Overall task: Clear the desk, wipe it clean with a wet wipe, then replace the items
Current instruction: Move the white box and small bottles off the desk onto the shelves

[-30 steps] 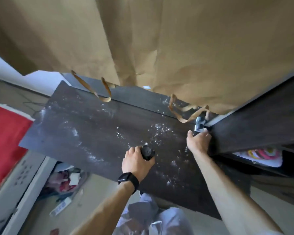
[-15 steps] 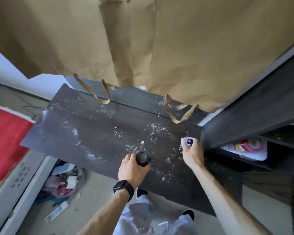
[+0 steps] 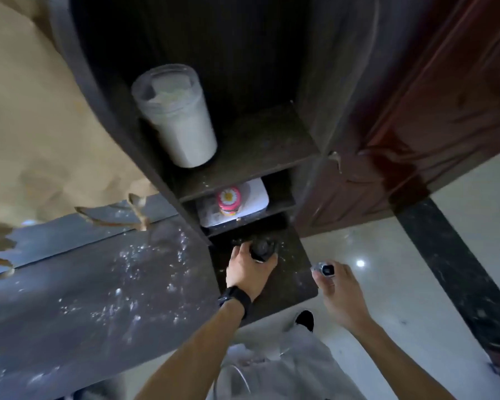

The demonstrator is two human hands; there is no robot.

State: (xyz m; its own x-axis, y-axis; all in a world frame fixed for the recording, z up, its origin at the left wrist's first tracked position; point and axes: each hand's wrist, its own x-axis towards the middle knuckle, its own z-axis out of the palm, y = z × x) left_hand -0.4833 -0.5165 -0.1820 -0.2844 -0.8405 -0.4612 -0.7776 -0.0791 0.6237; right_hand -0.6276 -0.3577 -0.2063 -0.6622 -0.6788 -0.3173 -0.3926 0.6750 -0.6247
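- Left arm reached forward from bottom centre, forearm bare, a black wristwatch (image 3: 233, 298) on the wrist.
- Left hand (image 3: 248, 271) was over the lowest shelf (image 3: 296, 274) of a dark shelf unit, palm down, knuckles toward the camera.
- Its fingers were curled round a black round object (image 3: 261, 249), gripping it from the near side. The object sat low over the shelf board; could not tell whether it touched the board.
- Right arm came in from the lower right and angled up and left.
- Right hand (image 3: 339, 290) was held just beside the right edge of the lowest shelf, over the pale tiled floor (image 3: 410, 264).
- Its fingers and thumb pinched a small silver item (image 3: 325, 269) with a dark face, at the fingertips; the rest of the hand was loosely folded.
- The two hands were apart, each with its own object.
- The bench (image 3: 84, 284) lay left of the shelf unit, its dark top scattered with white specks (image 3: 127, 307), thickest near the middle and toward the shelf side.
- Brown paper (image 3: 41, 125) hung behind the bench, its torn lower edge hanging over the back strip.
- Upper shelf (image 3: 266, 140): a white tub (image 3: 176, 119) with a clear lid, standing at its left side.
- Middle shelf: a pink round thing (image 3: 228, 200) resting on a white box (image 3: 253, 194).
- A red-brown door (image 3: 430, 111) stood right of the shelves.
- One black shoe (image 3: 305, 319) showed on the floor below the lowest shelf.
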